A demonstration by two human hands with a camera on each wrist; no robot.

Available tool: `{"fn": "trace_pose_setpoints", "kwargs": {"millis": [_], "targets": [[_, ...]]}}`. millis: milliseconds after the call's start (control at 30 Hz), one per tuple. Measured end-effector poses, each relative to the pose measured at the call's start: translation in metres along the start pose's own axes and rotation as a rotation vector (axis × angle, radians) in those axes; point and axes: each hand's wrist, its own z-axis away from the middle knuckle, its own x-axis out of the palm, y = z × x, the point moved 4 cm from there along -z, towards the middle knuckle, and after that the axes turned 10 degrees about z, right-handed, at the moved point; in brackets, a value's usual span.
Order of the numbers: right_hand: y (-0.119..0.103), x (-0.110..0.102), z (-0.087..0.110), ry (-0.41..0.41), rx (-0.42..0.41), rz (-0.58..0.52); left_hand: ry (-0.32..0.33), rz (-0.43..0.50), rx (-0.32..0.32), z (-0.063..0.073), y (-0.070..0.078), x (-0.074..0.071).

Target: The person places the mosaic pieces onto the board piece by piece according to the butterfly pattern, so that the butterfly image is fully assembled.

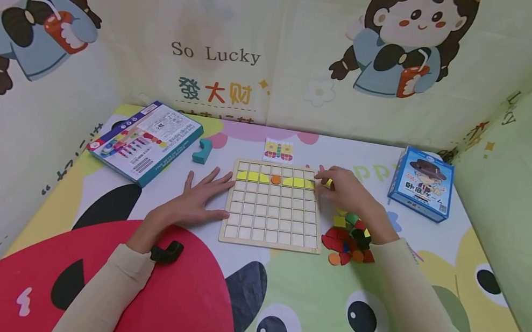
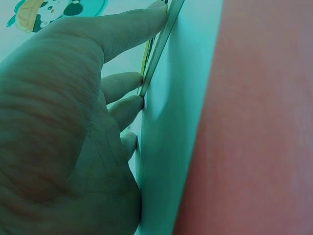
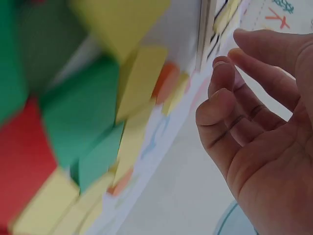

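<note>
A square wooden grid board (image 1: 273, 210) lies flat in the middle. Across its second row run yellow pieces (image 1: 299, 182) on both sides of an orange round piece (image 1: 276, 179). My left hand (image 1: 196, 199) is spread out, palm down, with thumb and fingertips at the board's left edge; the left wrist view shows the thumb (image 2: 132, 29) against that edge. At the upper right corner of the board is my right hand (image 1: 341, 190), thumb and forefinger tips close together. In the right wrist view this hand (image 3: 264, 112) has loosely bent fingers and nothing visible between them.
Right of the board lies a pile of coloured pieces (image 1: 348, 239), partly under my right forearm. A butterfly pattern card (image 1: 278, 150) sits behind the board. A teal block (image 1: 202, 151) and a flat box (image 1: 146, 142) are at back left, a blue box (image 1: 422, 183) at back right.
</note>
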Motion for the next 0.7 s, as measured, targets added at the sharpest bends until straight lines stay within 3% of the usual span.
{"fn": "trace_pose_setpoints", "kwargs": {"millis": [367, 700], "targets": [[0.031, -0.007, 0.025, -0.023, 0.121, 0.021, -0.001, 0.0, -0.001, -0.001, 0.0, -0.001], [0.041, 0.002, 0.013, -0.014, 0.215, 0.026, -0.003, 0.005, 0.003, 0.0, 0.0, -0.001]]}}
